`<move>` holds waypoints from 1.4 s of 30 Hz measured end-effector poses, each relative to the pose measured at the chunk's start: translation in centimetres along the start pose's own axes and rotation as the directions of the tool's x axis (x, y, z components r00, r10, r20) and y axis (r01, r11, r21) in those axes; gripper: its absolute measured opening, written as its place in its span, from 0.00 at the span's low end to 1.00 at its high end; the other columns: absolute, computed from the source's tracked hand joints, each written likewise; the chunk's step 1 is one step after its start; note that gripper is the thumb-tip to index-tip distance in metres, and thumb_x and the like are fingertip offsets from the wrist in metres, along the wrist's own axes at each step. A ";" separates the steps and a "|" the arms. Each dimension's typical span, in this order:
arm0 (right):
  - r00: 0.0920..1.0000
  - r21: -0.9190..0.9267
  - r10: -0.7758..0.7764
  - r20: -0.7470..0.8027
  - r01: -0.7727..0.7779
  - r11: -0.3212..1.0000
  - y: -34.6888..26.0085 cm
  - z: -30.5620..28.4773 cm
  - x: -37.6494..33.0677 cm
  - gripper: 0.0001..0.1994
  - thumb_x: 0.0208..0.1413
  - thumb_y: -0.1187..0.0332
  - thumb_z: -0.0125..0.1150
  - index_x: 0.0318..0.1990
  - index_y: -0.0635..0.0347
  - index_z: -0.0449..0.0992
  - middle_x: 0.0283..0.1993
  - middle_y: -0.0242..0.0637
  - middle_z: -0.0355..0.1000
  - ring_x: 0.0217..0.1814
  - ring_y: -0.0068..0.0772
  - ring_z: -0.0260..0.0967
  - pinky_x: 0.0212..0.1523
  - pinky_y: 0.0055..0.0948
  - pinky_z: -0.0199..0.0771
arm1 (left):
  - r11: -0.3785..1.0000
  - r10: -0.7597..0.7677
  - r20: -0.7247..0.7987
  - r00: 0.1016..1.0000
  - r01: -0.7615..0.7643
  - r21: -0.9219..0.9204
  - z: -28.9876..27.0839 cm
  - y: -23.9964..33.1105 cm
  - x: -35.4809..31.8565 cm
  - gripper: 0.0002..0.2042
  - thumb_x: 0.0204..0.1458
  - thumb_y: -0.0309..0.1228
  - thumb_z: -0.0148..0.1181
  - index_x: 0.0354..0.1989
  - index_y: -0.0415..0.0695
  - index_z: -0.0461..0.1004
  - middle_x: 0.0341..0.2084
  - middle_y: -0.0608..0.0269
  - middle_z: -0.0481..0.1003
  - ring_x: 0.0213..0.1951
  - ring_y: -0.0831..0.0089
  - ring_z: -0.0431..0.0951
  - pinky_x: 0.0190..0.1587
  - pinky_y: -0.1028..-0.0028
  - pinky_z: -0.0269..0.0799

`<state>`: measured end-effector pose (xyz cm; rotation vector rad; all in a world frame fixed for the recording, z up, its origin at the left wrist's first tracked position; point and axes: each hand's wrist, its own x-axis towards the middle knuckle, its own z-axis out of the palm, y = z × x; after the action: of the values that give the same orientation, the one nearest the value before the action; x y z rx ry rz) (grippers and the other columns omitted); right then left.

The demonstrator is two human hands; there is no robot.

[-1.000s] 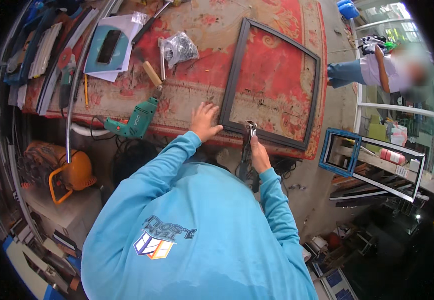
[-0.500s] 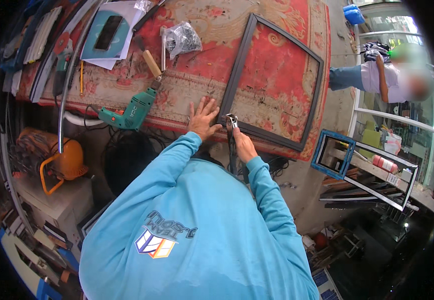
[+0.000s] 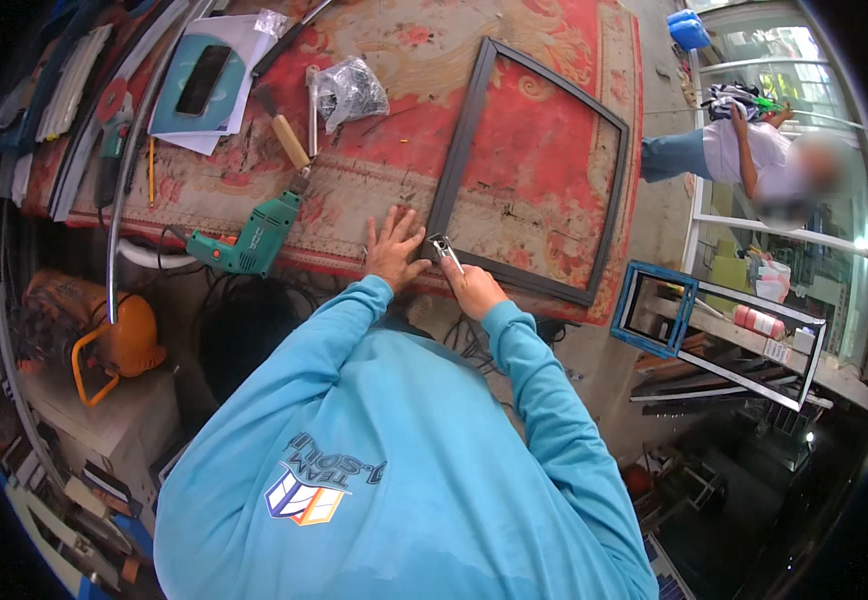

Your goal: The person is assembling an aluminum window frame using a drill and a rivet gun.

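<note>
A: Hands?
B: Left hand (image 3: pixel 394 250) flat, fingers spread and released, pressing on the red patterned carpet (image 3: pixel 544 150) right at the near-left corner of the dark frame (image 3: pixel 462 150). Right hand (image 3: pixel 471 288) clenched around a small metal tool (image 3: pixel 444 248), its tip at that same corner.

A: Frame position?
B: Lying flat on the carpet-covered bench, near corner between both hands, far side reaching toward the bench's back edge.

A: Around it?
B: Green power drill (image 3: pixel 249 240) just left of the left hand, at the bench's near edge. Further out: wooden-handled hammer (image 3: pixel 284 135), a clear bag of hardware (image 3: pixel 351 90), then a phone (image 3: pixel 201 80) on papers. Orange compressor (image 3: pixel 119 335) below left. Another person (image 3: pixel 754 160) well off to the right, beside a blue-taped frame (image 3: pixel 654 310).
</note>
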<state>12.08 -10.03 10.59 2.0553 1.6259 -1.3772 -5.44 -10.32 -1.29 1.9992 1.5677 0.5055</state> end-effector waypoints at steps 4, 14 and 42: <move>0.998 -0.146 -0.057 -0.010 0.055 0.988 -0.4 -0.7 -0.1 0.38 0.62 0.36 0.32 0.40 0.68 0.76 0.42 0.61 0.73 0.48 0.64 0.69 0.50 0.51 0.67 | 1.000 -0.011 0.011 1.000 0.011 -0.011 0.0 0.0 0.1 0.32 0.41 0.51 0.67 0.57 0.54 0.73 0.69 0.66 0.53 0.72 0.60 0.41 0.69 0.44 0.26; 1.000 -0.020 0.007 0.001 -0.007 1.000 0.1 0.7 0.4 0.38 0.60 0.36 0.35 0.42 0.70 0.75 0.39 0.64 0.73 0.47 0.67 0.68 0.50 0.49 0.66 | 1.000 -0.009 -0.012 1.000 0.008 -0.018 0.3 -0.2 -0.2 0.32 0.42 0.51 0.66 0.57 0.55 0.72 0.69 0.66 0.52 0.72 0.60 0.40 0.69 0.43 0.25; 0.976 -0.538 -0.215 0.041 0.202 0.818 -3.6 0.0 3.1 0.19 0.57 0.63 0.57 0.45 0.67 0.58 0.37 0.63 0.72 0.41 0.67 0.70 0.39 0.53 0.71 | 0.996 -0.057 0.073 0.996 0.062 -0.069 -0.2 -1.2 -0.7 0.31 0.46 0.47 0.65 0.61 0.53 0.68 0.69 0.67 0.50 0.72 0.61 0.39 0.70 0.46 0.26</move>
<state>9.03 -6.52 9.66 1.5980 2.0099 -0.8017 -6.67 -10.75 -1.86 1.8908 1.5401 0.4561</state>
